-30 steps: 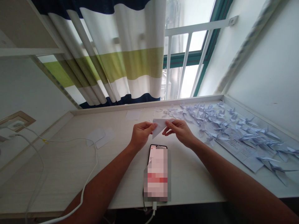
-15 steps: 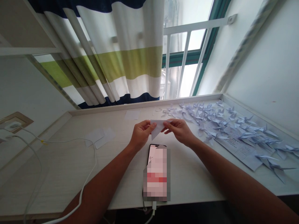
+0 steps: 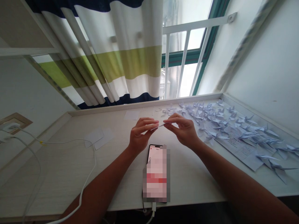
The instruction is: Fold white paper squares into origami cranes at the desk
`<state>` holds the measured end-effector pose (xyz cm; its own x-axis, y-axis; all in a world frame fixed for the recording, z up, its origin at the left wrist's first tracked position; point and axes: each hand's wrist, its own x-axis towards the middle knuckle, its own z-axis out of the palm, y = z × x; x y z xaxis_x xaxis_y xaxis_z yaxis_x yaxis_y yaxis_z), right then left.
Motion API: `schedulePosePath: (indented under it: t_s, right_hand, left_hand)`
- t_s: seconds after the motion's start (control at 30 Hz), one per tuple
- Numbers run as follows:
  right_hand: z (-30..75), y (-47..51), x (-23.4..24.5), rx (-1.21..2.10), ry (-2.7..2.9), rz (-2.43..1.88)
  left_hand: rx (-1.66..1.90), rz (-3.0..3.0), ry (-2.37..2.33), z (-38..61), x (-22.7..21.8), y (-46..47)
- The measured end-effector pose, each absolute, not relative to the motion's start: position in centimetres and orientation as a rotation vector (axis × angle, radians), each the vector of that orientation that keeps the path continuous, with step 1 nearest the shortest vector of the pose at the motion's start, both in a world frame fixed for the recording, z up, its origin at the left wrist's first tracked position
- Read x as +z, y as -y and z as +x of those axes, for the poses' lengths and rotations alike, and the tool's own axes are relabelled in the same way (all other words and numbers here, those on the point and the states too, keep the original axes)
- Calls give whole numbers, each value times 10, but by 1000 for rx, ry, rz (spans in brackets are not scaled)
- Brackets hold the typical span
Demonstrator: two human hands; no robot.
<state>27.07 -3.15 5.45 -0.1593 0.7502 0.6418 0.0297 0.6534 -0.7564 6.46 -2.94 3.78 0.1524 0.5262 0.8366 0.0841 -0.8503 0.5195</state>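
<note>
Saw, at the near edge of the worktop [image 3: 198, 183], 1 phone [image 3: 157, 177] with a mostly blurred screen, joined to a white plug [image 3: 153, 206]. Saw a longer white cable [image 3: 95, 155] at the left, passing across the left forearm [image 3: 114, 179] and going back toward a wall socket [image 3: 26, 121]. Held, over the worktop and just beyond the phone, 1 folded white paper [image 3: 161, 125], turned almost edge-on. Pinched its left end with the left hand [image 3: 139, 135], thumb below and fingers above. Grasped its right end in the same manner with the right hand [image 3: 184, 129]. Could not tell its exact folded shape from this angle.

Found 2 white sheets [image 3: 104, 140] flat to the left, partly overlapping. Saw to the right many pointed paper figures [image 3: 249, 135], some resting on a printed sheet [image 3: 240, 151]. Noticed another pale sheet [image 3: 132, 114] near the back ledge [image 3: 112, 109]. Saw farthest a striped curtain [image 3: 130, 62], beside a white railing [image 3: 193, 26].
</note>
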Motion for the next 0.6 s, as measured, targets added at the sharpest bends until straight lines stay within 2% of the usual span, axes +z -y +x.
schedulePosePath:
  t_s: [0.3,0.6]
  right_hand:
    - [276,31,59,1116,1440,-681]
    - [277,25,57,1332,1264,-715]
  left_hand:
    - [1801,2536,-639,56,38,32]
    - [1757,2729,-702,50,32,30]
